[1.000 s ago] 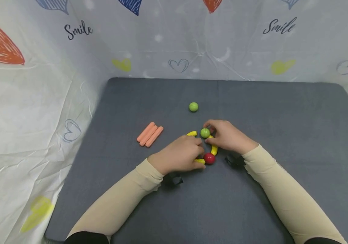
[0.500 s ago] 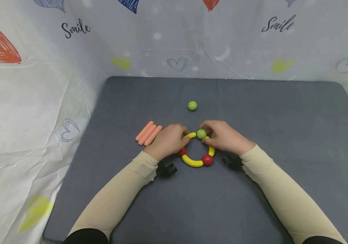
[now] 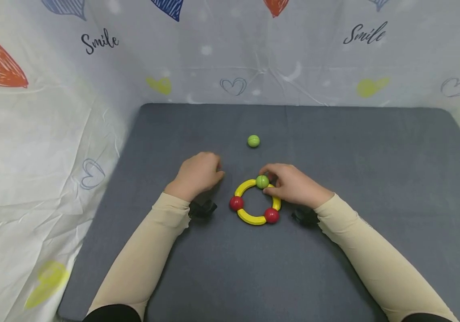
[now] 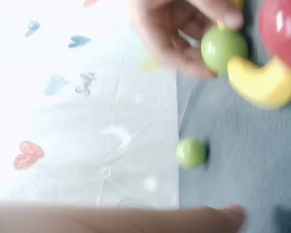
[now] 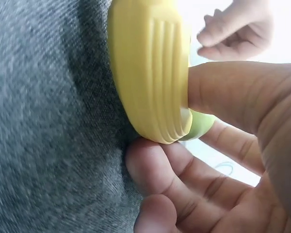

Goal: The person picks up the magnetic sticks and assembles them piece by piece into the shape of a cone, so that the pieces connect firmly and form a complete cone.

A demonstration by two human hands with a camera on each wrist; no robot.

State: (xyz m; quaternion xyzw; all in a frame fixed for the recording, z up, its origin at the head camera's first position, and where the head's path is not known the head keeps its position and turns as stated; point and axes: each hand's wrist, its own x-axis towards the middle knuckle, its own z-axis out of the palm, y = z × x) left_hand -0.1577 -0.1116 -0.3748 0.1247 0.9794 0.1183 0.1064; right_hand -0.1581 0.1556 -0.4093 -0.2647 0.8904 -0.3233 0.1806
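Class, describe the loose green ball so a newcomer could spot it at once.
On the grey table, find the yellow-and-red ring. Beyond it, towards the heart-printed sheet, sits the loose green ball. Unlike the ring's green ball, beside the right hand, it stands apart, untouched.

Ring (image 3: pixel 251 220) and ball (image 3: pixel 253 141) on table (image 3: pixel 342 147)

the right hand (image 3: pixel 294 182) pinches while the partly hidden left hand (image 3: pixel 198 173) seems loosely curled.

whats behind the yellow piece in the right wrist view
Part of the green ball peeks out behind the yellow piece, with the left hand farther back. The ball's other part is covered.
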